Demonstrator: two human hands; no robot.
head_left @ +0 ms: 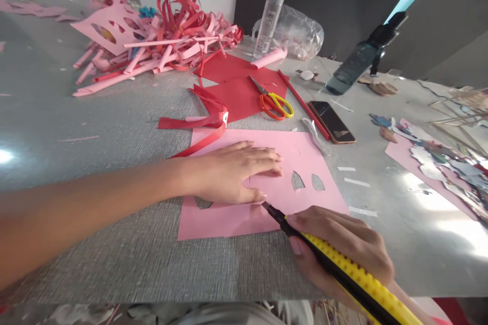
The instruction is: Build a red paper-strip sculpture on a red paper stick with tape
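Note:
A sheet of pink paper [236,221] lies flat before me, with a few leaf-shaped holes cut through it. My left hand [236,170] rests palm down on the sheet, fingers stretched out, partly covering one hole at the lower left. In my right hand [346,244] is a yellow and black utility knife [328,259]. Its blade tip meets the paper just beside my left thumb. Two of the holes show to the right of my left fingers.
Behind the sheet lie red paper [244,94], scissors [276,104], red paper strips [206,122] and a phone [331,122]. Farther back are a pile of rolled pink paper [163,56], a clear bottle [270,20] and a dark bottle [353,68]. Paper cutouts [438,162] lie at right.

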